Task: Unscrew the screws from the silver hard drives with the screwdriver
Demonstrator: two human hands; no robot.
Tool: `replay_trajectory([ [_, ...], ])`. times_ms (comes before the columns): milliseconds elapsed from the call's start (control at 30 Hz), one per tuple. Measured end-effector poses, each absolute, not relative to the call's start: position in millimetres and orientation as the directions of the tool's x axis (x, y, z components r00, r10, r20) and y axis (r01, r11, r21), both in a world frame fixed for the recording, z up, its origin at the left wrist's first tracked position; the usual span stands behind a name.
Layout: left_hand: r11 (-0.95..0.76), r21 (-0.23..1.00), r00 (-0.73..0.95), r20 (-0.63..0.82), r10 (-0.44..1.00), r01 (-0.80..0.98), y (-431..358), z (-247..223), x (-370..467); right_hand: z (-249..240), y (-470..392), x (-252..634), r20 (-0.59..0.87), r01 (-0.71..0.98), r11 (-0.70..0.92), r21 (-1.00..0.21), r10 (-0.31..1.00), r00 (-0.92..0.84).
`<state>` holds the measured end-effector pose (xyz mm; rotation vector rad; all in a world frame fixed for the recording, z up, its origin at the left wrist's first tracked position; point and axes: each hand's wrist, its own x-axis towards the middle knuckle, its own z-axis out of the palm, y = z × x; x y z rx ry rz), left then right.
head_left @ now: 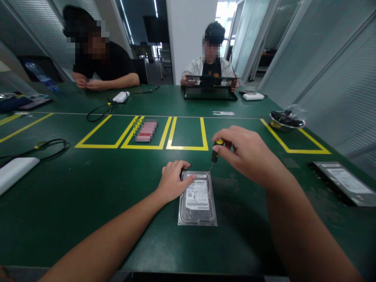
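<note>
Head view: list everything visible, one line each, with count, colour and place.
hard drive: 1, silver with white label, flat on the table near centre
screwdriver: 1, black and yellow handle, tip at the drive's far right corner
table: 1, green with yellow marked boxes
metal bowl: 1, silver, far right
flat panel: 1, grey with label, right edge
white devices: 3, near left and far side, two with black cables
tablet: 1, black, far centre
other people: 2, seated across
left hand: 1, resting on the drive's far left corner
right hand: 1, holding the screwdriver
</note>
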<state>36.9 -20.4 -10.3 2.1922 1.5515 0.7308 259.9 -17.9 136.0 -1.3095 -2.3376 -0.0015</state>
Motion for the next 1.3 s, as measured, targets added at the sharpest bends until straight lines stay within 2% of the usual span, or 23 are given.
replay_trajectory([
  [467,-0.333,0.557,0.267,0.199,0.943,0.761,-20,-10,37,136,-14,265,0.435,0.701,0.677,-0.224,0.713,-0.550],
  [700,-0.334,0.560,0.265,0.203,0.943,0.759,-20,-11,36,137,-14,270,0.399,0.744,0.639,-0.193,0.745,-0.535],
  [900,-0.333,0.560,0.265,0.203,0.943,0.759,-19,-10,37,135,-13,261,0.415,0.809,0.560,-0.181,0.789,-0.453],
  [1033,-0.333,0.552,0.269,0.198,0.943,0.764,-20,-10,37,134,-14,262,0.446,0.785,0.586,-0.204,0.769,-0.458],
  [1300,-0.327,0.552,0.264,0.193,0.945,0.767,-20,-9,37,139,-17,264,0.411,0.792,0.574,-0.206,0.786,-0.462],
])
